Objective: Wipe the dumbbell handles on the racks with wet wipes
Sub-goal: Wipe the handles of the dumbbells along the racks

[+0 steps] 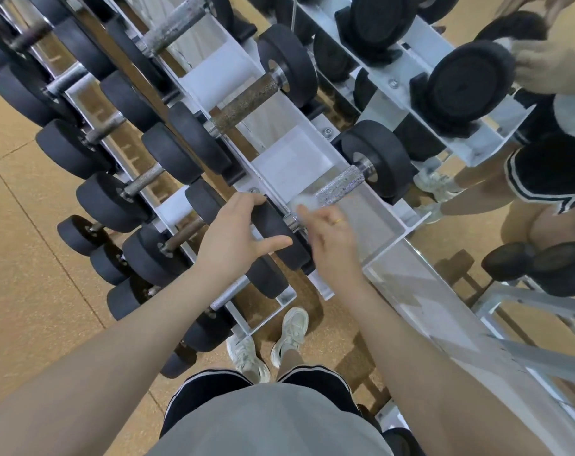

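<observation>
two hands (233, 238), one wet wipe (300, 202), two shoes (289, 334), many dumbbells (342, 185) on one rack (391, 225)

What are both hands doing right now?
Left hand: open, fingers resting on the dumbbell weight.
Right hand: holds a blurred white wipe on the handle.

The dumbbell handle (340, 189) just beyond the right hand (332, 245) was bright, knurled metal, rough-looking and shiny. The weight head (276, 235) between the two hands looked matt black, like rubber. The rack (292, 166) past the fingertips was smooth, pale painted metal. The floor (33, 258) left of the left hand (236, 238) was speckled and matt.
</observation>
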`<state>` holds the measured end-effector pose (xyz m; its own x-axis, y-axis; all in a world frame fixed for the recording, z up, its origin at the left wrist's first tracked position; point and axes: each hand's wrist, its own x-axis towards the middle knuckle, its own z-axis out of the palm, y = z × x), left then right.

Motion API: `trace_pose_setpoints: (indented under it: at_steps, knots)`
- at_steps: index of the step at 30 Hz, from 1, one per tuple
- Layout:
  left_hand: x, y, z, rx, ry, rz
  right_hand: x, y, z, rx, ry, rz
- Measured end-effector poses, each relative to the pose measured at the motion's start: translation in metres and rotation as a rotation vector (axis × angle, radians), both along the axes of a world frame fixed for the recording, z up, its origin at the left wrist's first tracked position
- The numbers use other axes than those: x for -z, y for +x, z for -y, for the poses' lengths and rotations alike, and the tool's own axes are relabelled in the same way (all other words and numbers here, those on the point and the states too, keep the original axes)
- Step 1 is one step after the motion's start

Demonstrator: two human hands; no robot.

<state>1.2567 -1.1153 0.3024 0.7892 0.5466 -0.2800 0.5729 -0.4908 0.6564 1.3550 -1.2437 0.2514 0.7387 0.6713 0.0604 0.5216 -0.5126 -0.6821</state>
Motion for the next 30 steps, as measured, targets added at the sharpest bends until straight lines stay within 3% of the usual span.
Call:
trace_pose_setpoints:
  at_steps: [2, 3, 6, 9, 12, 17, 18, 22, 24, 27, 30]
  knots:
    - [0.0, -0.001, 0.0, 0.003, 0.003, 0.007, -0.001, -0.01, 0.004, -0.155, -0.004, -0.05]
    - [0.001, -0.001, 0.0, 0.008, 0.006, 0.005, -0.002, -0.003, 0.006, -0.108, -0.01, -0.071]
    - [0.001, -0.001, 0.0, 0.018, 0.014, -0.001, -0.014, 0.03, 0.008, 0.316, 0.092, -0.134]
    - [0.001, 0.0, 0.0, 0.013, 0.011, 0.002, -0.012, 0.039, 0.001, 0.437, 0.151, -0.03]
    - [0.001, 0.0, -0.001, 0.015, 0.01, -0.002, -0.005, 0.023, -0.006, 0.391, 0.168, -0.132]
    - [0.0, 0.001, -0.002, 0.012, 0.007, -0.016, 0.002, 0.005, 0.012, -0.053, 0.093, -0.177]
    - [0.0, 0.0, -0.001, 0.01, 0.001, -0.016, -0.001, 0.003, 0.014, -0.009, 0.108, -0.227]
    - [0.001, 0.0, -0.001, -0.001, -0.011, 0.001, -0.015, 0.022, 0.018, 0.628, 0.378, -0.813]
    - [0.001, 0.0, 0.0, -0.005, -0.015, 0.009, -0.013, 0.034, 0.018, 0.812, 0.434, -1.019]
    - [0.004, -0.001, -0.001, -0.009, -0.019, 0.016, -0.006, 0.044, 0.016, 0.961, 0.455, -1.124]
    - [0.005, -0.001, -0.001, -0.013, -0.025, 0.026, -0.006, 0.055, 0.007, 0.939, 0.54, -1.201]
